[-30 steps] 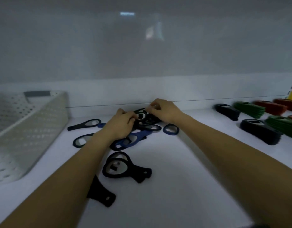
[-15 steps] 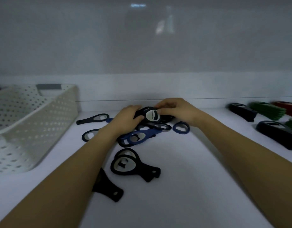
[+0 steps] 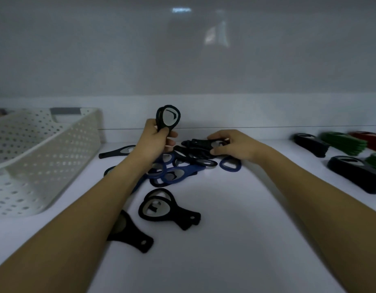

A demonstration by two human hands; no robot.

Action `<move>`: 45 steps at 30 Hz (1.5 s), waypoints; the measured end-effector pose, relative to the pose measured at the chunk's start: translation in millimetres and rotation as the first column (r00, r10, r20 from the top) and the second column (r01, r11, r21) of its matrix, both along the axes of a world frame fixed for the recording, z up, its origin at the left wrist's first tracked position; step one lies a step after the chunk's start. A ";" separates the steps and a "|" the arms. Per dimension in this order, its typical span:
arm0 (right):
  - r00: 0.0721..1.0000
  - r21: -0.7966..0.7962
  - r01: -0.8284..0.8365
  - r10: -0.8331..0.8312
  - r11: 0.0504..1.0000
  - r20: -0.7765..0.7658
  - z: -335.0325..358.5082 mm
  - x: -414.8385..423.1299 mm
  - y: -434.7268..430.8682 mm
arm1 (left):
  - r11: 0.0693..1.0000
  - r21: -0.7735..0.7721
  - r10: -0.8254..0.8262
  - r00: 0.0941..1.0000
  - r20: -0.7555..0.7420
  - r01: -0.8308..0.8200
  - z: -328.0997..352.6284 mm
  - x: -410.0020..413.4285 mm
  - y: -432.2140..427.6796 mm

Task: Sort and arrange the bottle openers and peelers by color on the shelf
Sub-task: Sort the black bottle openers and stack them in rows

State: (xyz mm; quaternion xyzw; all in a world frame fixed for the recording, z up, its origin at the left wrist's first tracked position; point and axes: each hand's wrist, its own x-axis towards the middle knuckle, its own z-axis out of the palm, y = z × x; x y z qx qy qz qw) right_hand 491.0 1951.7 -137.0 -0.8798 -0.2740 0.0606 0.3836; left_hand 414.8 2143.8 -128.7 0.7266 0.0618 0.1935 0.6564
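My left hand (image 3: 155,140) holds a small stack of black bottle openers (image 3: 168,117) upright above the white shelf (image 3: 235,229), heads up. My right hand (image 3: 231,145) grips another black opener (image 3: 201,143) lying at the back of a loose pile. The pile holds blue openers (image 3: 178,173) and black ones, with a blue ring-shaped opener (image 3: 230,166) at its right. Two stacked black openers (image 3: 161,210) lie nearer me, and one more black opener (image 3: 132,235) sits partly under my left forearm.
A white perforated basket (image 3: 45,149) stands at the left. Sorted rows lie at the right: black openers (image 3: 311,144), green ones (image 3: 343,142), red ones (image 3: 367,138), and a nearer black row (image 3: 356,174). A lone black opener (image 3: 117,152) lies by the basket.
My left hand has lifted black openers out of the pile and turned them upright. My right hand has shifted right onto another black opener.
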 end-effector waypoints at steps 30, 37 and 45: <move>0.944 0.754 0.007 0.244 0.657 -0.221 36.1 -27.5 27.0 | 0.828 -0.238 -0.556 0.798 -0.231 0.508 15.5 -14.5 3.7; 0.971 0.806 0.111 0.110 0.581 -0.214 32.9 -27.8 30.4 | 0.824 -0.358 -0.536 0.811 -0.234 0.440 14.0 -13.6 6.2; 0.948 0.570 0.031 0.156 0.821 -0.277 21.8 -26.1 28.2 | 0.799 -0.497 -0.487 0.849 -0.203 0.339 14.9 -13.9 12.2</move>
